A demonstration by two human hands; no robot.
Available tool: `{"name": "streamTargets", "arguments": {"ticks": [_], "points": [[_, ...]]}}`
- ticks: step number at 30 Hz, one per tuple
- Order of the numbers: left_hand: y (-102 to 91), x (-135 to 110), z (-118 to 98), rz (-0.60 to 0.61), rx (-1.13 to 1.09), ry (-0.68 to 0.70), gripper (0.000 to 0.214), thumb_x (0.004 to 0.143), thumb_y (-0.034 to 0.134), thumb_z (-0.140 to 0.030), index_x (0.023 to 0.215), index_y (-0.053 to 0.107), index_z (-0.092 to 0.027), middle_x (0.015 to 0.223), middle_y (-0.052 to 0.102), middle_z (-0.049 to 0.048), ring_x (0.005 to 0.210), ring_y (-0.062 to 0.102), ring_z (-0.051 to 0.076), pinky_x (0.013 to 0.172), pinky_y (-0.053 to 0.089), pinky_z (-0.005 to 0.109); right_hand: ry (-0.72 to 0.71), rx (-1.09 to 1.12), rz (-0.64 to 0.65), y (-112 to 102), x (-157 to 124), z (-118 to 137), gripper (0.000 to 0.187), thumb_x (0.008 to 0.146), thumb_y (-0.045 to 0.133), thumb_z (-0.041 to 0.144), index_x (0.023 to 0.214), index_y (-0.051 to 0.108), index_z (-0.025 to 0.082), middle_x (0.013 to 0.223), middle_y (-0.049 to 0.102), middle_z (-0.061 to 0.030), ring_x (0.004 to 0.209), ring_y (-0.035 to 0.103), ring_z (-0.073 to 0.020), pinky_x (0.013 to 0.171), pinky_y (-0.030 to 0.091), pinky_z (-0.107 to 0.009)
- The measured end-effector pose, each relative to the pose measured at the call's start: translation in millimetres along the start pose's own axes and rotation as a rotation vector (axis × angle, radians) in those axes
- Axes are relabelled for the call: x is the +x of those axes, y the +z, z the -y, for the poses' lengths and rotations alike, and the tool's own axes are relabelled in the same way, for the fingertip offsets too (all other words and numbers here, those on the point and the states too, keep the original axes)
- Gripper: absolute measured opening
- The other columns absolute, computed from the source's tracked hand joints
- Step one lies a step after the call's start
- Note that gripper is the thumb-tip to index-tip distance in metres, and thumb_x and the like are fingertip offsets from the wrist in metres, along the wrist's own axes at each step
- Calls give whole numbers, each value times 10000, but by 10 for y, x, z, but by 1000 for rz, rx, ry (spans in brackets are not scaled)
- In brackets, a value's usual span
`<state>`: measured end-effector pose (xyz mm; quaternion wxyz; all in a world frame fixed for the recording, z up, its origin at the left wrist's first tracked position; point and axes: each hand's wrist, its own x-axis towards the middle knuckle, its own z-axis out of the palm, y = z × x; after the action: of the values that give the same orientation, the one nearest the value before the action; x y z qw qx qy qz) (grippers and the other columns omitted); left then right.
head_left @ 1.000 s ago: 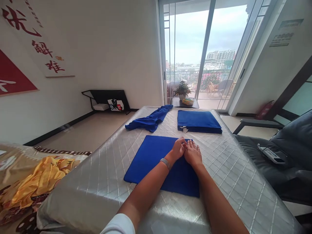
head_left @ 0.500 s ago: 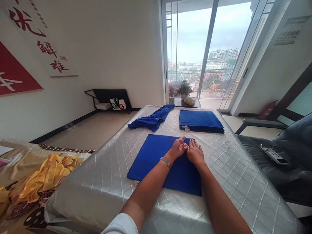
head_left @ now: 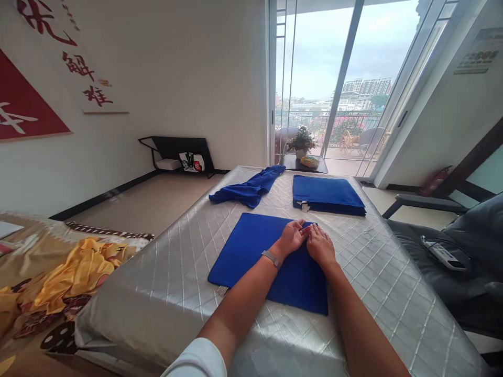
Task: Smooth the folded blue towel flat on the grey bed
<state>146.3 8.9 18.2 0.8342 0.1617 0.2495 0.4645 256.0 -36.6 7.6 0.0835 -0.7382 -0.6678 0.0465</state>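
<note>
A flat blue cloth point(head_left: 251, 246), roughly square, lies on the silver quilted mattress cover point(head_left: 377, 283), a small white tag showing at its near left corner. My left hand point(head_left: 293, 236), with a metal-banded watch at the wrist, is turned on its side at the cloth's far right corner, fingers loosely bent and apart from the thumb. Beside it my right hand point(head_left: 320, 245) lies palm down along the right edge, fingers stretched out. The fingertips of both hands meet over the corner. Beyond them are a stack of folded blue cloths point(head_left: 328, 193) and a crumpled blue cloth point(head_left: 249, 189).
Yellow fabric point(head_left: 78, 269) lies in a heap on a patterned cover at the left. A black armchair point(head_left: 428, 246) with a white power strip point(head_left: 444, 254) stands at the right. A potted plant point(head_left: 302, 142) sits on a small table before the glass door.
The view has shifted slightly, so the scene sits a little further right and higher. My right hand's fingers have come closer over the left fingertips at the corner. The cloths lie as before.
</note>
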Motion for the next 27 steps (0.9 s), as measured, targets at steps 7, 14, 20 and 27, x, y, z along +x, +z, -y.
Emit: {"name": "streamTargets", "arguments": {"ticks": [7, 14, 20, 27], "points": [[1, -21, -10, -37, -67, 7, 598, 585, 484, -135, 1167, 618, -167, 1388, 561, 128, 1338, 508, 222, 1016, 518, 304, -8, -20, -16, 6, 5, -24, 598, 1005, 180, 295, 1549, 324, 92, 1613, 310, -60, 1487, 255, -177, 1212, 172, -354], [21, -36, -31, -25, -79, -4, 736, 557, 473, -168, 1284, 579, -131, 1489, 492, 124, 1446, 353, 196, 1138, 387, 321, -10, -48, -17, -9, -7, -10, 599, 1005, 187, 297, 1547, 327, 82, 1619, 293, -70, 1486, 261, -189, 1211, 183, -360], [35, -38, -33, -34, -71, -14, 743, 552, 471, -171, 1285, 577, -105, 1510, 470, 126, 1453, 335, 183, 1143, 369, 294, -2, -57, -7, -9, 33, 0, 607, 1006, 195, 305, 1557, 293, 69, 1629, 265, -99, 1501, 219, -215, 1208, 187, -375], [27, -17, -21, -38, -70, -7, 673, 561, 472, -174, 1218, 615, -146, 1490, 497, 113, 1439, 367, 194, 1126, 399, 321, 0, -68, 40, 51, 100, -24, 630, 1016, 148, 330, 1564, 240, 33, 1641, 219, -117, 1511, 185, -220, 1219, 146, -382]]}}
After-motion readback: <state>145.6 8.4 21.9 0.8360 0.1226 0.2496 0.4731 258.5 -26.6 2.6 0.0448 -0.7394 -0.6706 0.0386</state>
